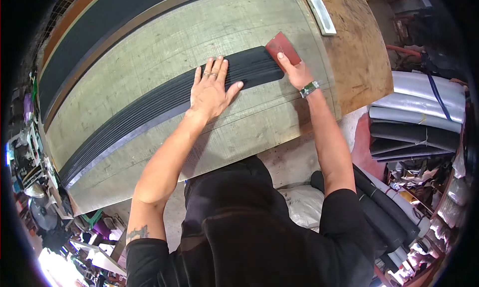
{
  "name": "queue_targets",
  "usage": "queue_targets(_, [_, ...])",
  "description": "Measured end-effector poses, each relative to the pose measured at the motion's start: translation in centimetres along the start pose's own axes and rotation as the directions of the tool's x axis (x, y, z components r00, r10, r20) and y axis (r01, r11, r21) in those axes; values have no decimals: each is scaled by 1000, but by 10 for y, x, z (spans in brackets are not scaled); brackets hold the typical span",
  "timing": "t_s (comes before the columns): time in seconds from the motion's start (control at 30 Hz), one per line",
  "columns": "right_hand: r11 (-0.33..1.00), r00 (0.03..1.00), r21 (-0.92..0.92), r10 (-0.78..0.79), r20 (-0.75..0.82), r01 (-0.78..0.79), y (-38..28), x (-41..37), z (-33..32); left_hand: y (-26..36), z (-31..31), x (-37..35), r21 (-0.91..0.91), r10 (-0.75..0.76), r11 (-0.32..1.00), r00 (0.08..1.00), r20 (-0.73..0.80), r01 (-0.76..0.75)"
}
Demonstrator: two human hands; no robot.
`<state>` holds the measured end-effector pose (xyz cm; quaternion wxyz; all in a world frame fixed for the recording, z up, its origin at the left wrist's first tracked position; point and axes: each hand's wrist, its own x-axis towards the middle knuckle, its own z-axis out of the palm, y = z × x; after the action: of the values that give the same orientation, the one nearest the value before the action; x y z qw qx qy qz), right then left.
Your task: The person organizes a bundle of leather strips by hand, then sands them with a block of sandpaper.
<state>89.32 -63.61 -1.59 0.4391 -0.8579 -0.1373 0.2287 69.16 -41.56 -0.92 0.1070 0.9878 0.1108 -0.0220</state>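
Observation:
A bundle of long black strips (149, 107), lying side by side in a curve, stretches across the worktable (164, 162). My left hand (212, 90) presses flat on the strips, fingers spread and thumb out to the right. At the right end of the bundle, my right hand (298, 73) grips a flat red rectangular piece (282, 47), thumb on top and the other fingers hidden beneath. The red piece overlaps the far corner of the strips' end in this view.
A pale sharpening stone (321, 15) lies on the brown wooden part of the table (359, 57). Along the far side runs a wide black sheet (100, 32). Rolled silver and black sheets (416, 120) are stacked beyond the right edge. Black rolls (379, 212) lean below.

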Motion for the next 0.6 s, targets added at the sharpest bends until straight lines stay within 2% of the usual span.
queue_targets(0.07, [979, 997, 192, -73, 12, 69, 4, 0, -3, 5, -11, 0, -63, -60, 996, 997, -48, 57])
queue_targets(0.1, [984, 998, 166, -65, 0, 65, 5, 0, -4, 5, -10, -1, 42, -21, 999, 1000, -7, 22])
queue_targets(0.2, [995, 999, 79, -52, -15, 53, 11, -9, -1, 0, 5, -8, -28, 49, 998, 999, -13, -49])
queue_targets(0.23, [983, 995, 154, -94, -43, 100, 12, -9, -3, 1, 1, -6, -78, -14, 997, 1000, 12, 15])
queue_targets(0.33, [993, 986, 54, 113, -125, -107, 9, -15, 1, 3, 4, -9, 28, 32, 999, 997, 67, -34])
queue_targets(0.37, [977, 987, -168, 109, -119, -128, -2, -28, 6, 5, 5, -15, 9, 20, 1000, 998, 65, -21])
queue_targets(0.4, [999, 997, -36, 31, -65, -33, 7, -25, 9, 5, 5, -17, -7, 11, 1000, 998, 55, -10])
queue_targets(0.47, [978, 992, 196, -47, -121, 70, 17, -18, 9, 4, 1, -12, -34, -1, 999, 1000, 24, 2])
queue_targets(0.5, [996, 994, 86, 23, -105, -14, 20, -21, 8, 6, -3, -15, -16, 2, 1000, 999, -42, -3])
queue_targets(0.57, [976, 984, -148, 148, -96, -161, 20, -21, 3, 5, 0, -24, -16, 64, 998, 997, 32, -64])
queue_targets(0.6, [998, 995, 5, -56, -88, 56, 15, -29, 13, 5, 0, -26, -17, 91, 996, 994, 65, -90])
